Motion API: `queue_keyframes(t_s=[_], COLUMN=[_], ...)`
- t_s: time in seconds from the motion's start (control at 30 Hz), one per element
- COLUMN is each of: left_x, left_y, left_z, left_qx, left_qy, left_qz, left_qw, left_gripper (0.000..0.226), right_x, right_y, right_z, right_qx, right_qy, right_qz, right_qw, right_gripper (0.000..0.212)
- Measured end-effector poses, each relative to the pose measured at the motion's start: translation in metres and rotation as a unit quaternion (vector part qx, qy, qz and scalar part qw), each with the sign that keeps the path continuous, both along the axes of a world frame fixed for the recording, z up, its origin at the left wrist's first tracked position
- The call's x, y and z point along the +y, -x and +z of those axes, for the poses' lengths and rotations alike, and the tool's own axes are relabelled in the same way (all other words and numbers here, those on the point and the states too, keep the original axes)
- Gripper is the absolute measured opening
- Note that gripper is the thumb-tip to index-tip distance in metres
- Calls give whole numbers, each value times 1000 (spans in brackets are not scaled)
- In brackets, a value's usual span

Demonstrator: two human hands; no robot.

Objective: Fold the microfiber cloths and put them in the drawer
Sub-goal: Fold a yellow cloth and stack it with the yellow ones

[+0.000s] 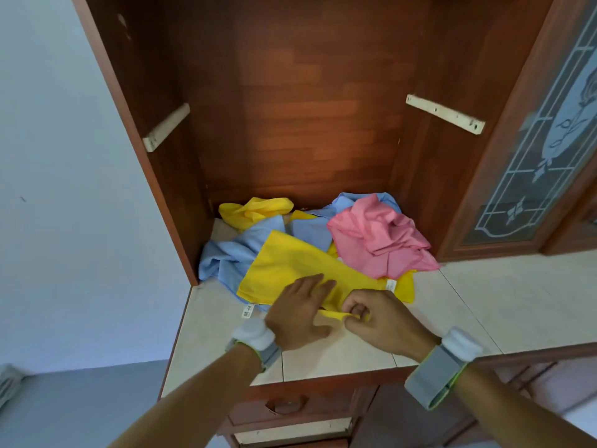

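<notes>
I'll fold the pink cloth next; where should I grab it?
Probably pinch the pink cloth by its near-right corner, coming from the front right: that corner sticks out flat onto the counter, while the rest is a crumpled heap.

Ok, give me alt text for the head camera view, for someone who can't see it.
A person's left hand presses flat on a yellow microfiber cloth spread on a tiled counter while the right hand pinches its near edge. Behind it, a crumpled blue cloth, pink cloth and second yellow cloth lie heaped in a wooden cabinet recess.
</notes>
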State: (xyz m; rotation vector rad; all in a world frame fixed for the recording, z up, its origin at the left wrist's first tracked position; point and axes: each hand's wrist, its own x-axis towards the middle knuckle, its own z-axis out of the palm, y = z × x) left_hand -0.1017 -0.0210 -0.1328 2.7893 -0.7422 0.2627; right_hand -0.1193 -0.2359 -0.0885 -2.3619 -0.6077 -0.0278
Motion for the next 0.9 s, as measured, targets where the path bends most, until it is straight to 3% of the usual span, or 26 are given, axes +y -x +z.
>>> queue_keyframes(t_s=[0.07,0.13,0.23,0.3,0.4,0.5,0.57,0.63,0.73,0.8,0.87,0.9], left_x=[-10,-6,12,23,35,51,62,72,81,85,88,92], left_y=[1,4,7,11,20,36,46,60,79,88,94,90], left_z=[-2,-5,-11,-11,-10,-1,7,11,25,28,34,26], left_qx=[-13,0,52,108,207,272,316,365,419,439,450,444], left_qy=[38,86,165,218,272,268,286,319,356,388,440,455], left_qz=[-8,-20,-36,-34,-21,-12,-21,-10,37,62,101,130], left_qw=[999,996,984,969,939,924,904,875,835,808,771,761], left_gripper=[55,38,32,36,42,41,28,17,24,28,17,32], right_x=[5,3,0,-1,-1,-2,-2,2,8,10,14,16], right_y=[10,18,20,11,-7,-9,-3,8,17,17,13,10], right_z=[-5,-21,-50,-60,-58,-32,-15,0,20,32,36,32], right_qx=[-32,-95,-151,-164,-138,-60,-9,48,159,220,259,277], right_qy=[26,110,209,200,179,245,288,289,262,203,62,-30], right_qz=[24,19,-31,-53,-44,17,76,125,178,189,166,130], right_qw=[999,989,966,965,973,968,955,948,935,935,949,952], right_gripper=[20,40,75,81,66,38,26,25,18,17,14,13])
